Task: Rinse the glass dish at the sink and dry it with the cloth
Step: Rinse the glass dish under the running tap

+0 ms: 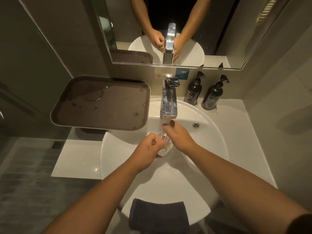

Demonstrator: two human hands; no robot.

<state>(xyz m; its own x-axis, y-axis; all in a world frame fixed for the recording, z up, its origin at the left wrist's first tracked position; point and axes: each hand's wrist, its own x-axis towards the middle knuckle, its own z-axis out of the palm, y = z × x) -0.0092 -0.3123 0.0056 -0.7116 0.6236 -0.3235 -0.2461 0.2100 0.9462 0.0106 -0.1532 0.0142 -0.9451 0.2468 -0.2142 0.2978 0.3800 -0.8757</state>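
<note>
Over the white basin [211, 149] we hold the glass dish [164, 146] tilted on edge just below the chrome tap [169, 100], our left hand [146, 152] curled closed around its near side. Our right hand [179, 137] lies against the dish's far side with fingers extended towards the spout. The dark cloth [158, 215] hangs folded over the basin's near rim; a wet brown tray [101, 103] sits to the left, two pump bottles [204, 92] behind.
</note>
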